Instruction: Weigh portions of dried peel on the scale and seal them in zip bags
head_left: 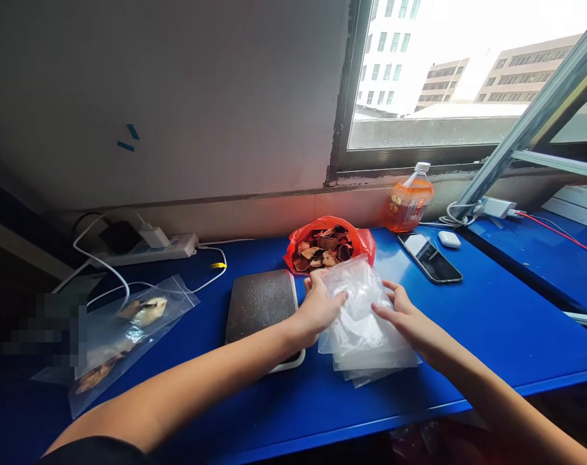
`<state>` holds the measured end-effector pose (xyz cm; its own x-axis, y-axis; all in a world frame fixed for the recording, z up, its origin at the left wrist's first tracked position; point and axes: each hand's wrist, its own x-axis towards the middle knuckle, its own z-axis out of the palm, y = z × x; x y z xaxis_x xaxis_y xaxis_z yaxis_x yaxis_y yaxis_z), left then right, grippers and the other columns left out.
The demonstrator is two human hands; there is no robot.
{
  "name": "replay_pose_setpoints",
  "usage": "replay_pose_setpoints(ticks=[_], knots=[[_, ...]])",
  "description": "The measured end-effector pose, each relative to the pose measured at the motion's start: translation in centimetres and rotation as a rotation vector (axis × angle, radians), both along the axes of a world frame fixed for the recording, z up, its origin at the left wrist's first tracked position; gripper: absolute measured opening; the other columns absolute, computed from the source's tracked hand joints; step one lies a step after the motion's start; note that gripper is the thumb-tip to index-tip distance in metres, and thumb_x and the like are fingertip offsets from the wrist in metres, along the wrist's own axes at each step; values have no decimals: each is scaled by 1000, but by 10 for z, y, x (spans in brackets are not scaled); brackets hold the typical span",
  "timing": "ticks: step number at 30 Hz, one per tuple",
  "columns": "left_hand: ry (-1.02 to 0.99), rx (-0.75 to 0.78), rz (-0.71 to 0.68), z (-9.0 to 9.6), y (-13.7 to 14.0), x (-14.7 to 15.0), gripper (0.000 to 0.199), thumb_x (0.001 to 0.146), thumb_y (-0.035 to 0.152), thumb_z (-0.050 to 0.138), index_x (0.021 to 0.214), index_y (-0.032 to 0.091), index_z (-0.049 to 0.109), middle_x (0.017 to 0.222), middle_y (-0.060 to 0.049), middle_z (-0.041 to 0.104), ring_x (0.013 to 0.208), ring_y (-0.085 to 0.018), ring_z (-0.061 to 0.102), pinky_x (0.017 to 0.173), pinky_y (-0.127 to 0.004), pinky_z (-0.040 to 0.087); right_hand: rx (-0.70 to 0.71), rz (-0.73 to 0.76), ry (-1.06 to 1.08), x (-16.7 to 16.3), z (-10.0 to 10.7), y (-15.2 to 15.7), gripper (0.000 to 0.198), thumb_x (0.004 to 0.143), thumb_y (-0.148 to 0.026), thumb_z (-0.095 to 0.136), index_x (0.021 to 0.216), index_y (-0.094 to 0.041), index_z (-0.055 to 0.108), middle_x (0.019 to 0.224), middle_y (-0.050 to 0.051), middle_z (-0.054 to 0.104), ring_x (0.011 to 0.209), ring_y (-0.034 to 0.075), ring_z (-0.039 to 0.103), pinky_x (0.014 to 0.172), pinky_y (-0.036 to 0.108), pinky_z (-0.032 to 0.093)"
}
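Left forearm (196,387) enters from eight o'clock, right forearm (496,394) from four.
Between them lies a stack of clear plastic bags (368,336); the left hand (318,309), fingers curled, pinches its ten-o'clock edge, thumb on top; the right hand (403,314) curves half open at two o'clock, whether gripping I cannot tell. From the stack, a dark-topped scale (263,300) sits at nine o'clock, a red bag (365,243) of dried pieces (325,248) at eleven.

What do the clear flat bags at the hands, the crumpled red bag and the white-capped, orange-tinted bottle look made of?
Clear flat bags: likely thin, glossy plastic film; see-through layers catch bright, creased highlights.
Crumpled red bag: probably thin, slightly shiny plastic, given its wrinkled, folded walls.
White-capped, orange-tinted bottle: apparently smooth, clear plastic, judging by its see-through shoulder, though glass isn't ruled out.
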<state>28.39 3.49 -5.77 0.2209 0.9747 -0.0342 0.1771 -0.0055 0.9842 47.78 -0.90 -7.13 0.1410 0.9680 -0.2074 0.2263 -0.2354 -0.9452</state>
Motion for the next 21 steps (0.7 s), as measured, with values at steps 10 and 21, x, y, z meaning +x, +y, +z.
replay_pose_setpoints(ticks=[10,21], knots=[[451,293,180,63,77,-63,42,64,26,75,103,14,64,126,-19,58,135,-42,36,115,-55,22,421,-51,-350,17,39,40,25,89,-35,52,106,-19,63,91,9,71,91,24,68,81,40,53],[11,167,-15,83,126,-55,26,75,36,69,86,13,72,70,-3,66,65,-13,57,70,-27,46,283,407,-1138,0,58,130,32,88,-32,56,115,-23,68,104,14,73,88,32,70,73,38,50]])
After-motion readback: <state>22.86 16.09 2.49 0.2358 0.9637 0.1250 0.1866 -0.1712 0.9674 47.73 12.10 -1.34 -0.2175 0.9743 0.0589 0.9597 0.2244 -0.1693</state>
